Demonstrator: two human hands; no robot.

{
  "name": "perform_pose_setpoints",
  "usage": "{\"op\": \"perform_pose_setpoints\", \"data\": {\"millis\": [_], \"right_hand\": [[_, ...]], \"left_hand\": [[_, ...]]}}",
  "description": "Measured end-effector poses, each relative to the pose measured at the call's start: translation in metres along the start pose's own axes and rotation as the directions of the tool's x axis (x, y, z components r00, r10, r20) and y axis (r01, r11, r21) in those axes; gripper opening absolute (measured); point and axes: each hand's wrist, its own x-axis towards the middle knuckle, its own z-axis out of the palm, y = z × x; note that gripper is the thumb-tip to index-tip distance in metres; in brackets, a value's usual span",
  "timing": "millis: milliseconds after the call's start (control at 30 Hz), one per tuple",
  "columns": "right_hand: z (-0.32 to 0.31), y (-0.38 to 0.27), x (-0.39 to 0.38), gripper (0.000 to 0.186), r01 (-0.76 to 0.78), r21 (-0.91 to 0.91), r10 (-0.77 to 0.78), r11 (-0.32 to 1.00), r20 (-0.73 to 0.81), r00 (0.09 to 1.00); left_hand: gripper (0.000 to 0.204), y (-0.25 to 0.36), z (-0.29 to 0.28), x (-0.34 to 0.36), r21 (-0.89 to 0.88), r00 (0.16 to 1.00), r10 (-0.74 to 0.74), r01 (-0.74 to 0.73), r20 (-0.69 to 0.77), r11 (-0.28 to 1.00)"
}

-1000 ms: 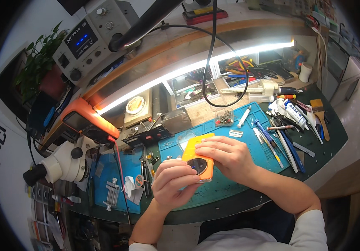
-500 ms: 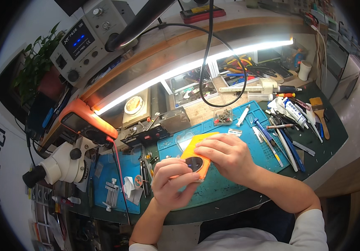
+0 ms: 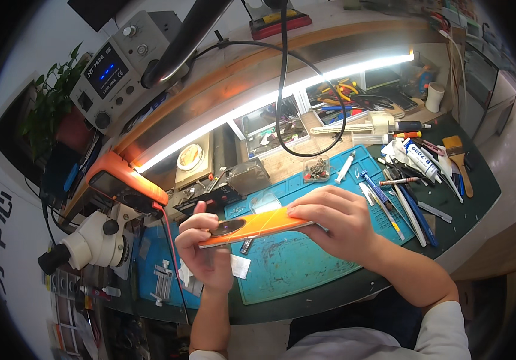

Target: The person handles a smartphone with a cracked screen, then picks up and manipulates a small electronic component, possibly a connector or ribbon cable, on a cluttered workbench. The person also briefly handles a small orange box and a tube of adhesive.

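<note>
An orange smartphone (image 3: 270, 223) with a large round dark camera module hangs above the work mat, held level and tipped so that one long edge faces me. My left hand (image 3: 205, 249) grips its camera end, thumb and fingers around the corners. My right hand (image 3: 339, 223) closes on the other end, fingers on the orange back. The phone's screen side is turned away and hidden. Under it lies the blue work mat (image 3: 294, 270), with a small white paper (image 3: 240, 266) and a dark tool partly covered by the phone.
Behind the mat stand a parts box (image 3: 316, 169) and a syringe (image 3: 346, 168). Pens, tweezers, a glue tube (image 3: 421, 161) and a brush (image 3: 456, 157) crowd the right. On the left are an orange multimeter (image 3: 127, 181) and a white microscope (image 3: 87, 240). A black cable (image 3: 282, 78) hangs overhead.
Both hands have turned the phone from a slant to nearly level across me, tilting its edge toward me. My left hand moved left, my right slightly right. The view shifted a little.
</note>
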Motion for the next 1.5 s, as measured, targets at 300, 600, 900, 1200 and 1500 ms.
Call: {"op": "perform_pose_setpoints", "data": {"millis": [300, 600, 900, 1200, 1500], "right_hand": [[-0.001, -0.006, 0.002, 0.024, 0.112, -0.177, -0.119, 0.978, -0.025, 0.993], [-0.001, -0.001, 0.009, 0.024, 0.11, 0.067, -0.108, 0.992, -0.036, 0.994], [0.005, -0.004, 0.002, 0.023, 0.097, 0.005, -0.096, 0.995, -0.018, 0.995], [0.009, -0.016, 0.004, 0.031, 0.029, 0.101, -0.03, 0.994, 0.004, 1.0], [0.007, -0.013, -0.004, 0.027, 0.032, -0.09, -0.021, 0.995, 0.119, 0.993]], "left_hand": [[0.022, 0.008, -0.004, 0.007, 0.576, 0.898, 0.164, -0.393, 0.409, 0.716], [0.018, 0.0, -0.003, -0.002, 0.478, 0.982, 0.073, -0.148, 0.173, 0.866], [0.029, 0.013, 0.014, -0.006, 0.409, 0.939, 0.128, -0.259, 0.32, 0.875], [0.017, 0.007, 0.013, -0.025, 0.004, 0.992, -0.008, 0.007, 0.125, 1.0], [0.037, 0.009, 0.013, -0.02, 0.169, 0.991, 0.098, -0.112, 0.086, 0.979]]}}
